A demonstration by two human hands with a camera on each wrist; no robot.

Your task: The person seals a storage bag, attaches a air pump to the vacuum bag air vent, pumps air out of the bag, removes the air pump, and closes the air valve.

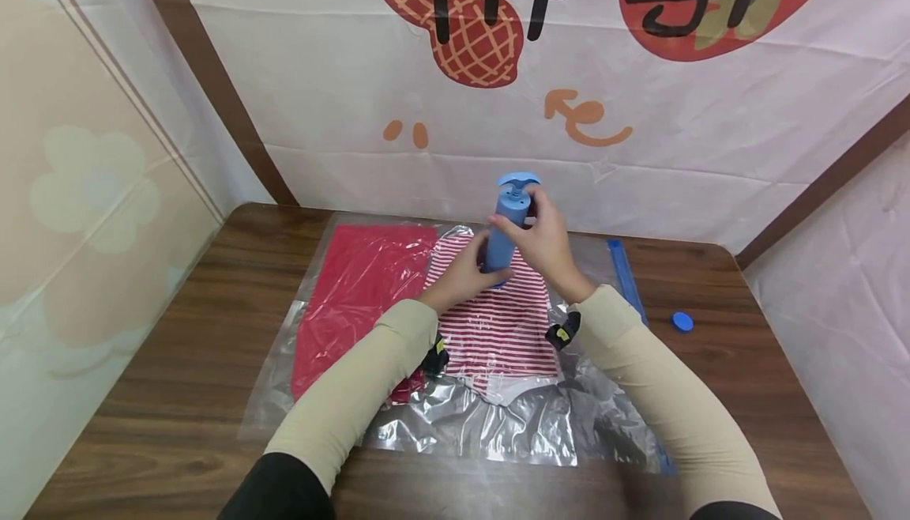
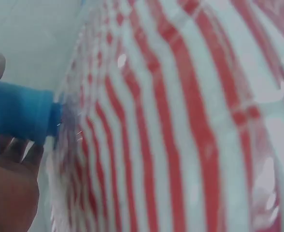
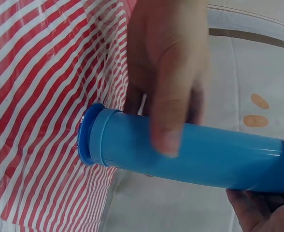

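Observation:
A blue hand pump (image 1: 502, 245) stands upright on a clear plastic storage bag (image 1: 512, 425), its flared lower end against the film in the right wrist view. My left hand (image 1: 465, 271) holds the pump's lower body, thumb on one side and fingers behind. Higher up, my right hand (image 1: 546, 239) grips the barrel just below the light blue handle (image 1: 519, 178). Beneath the film lies red-and-white striped fabric (image 1: 490, 330), with red fabric (image 1: 362, 291) beside it on the left. The left wrist view shows the pump's end (image 2: 23, 110) near the stripes.
The bag lies on a brown wooden table (image 1: 142, 393). A blue zip strip (image 1: 626, 275) runs along its right side. Farther right is a small round blue cap (image 1: 682, 322). A printed fabric wall (image 1: 320, 109) rises behind the table.

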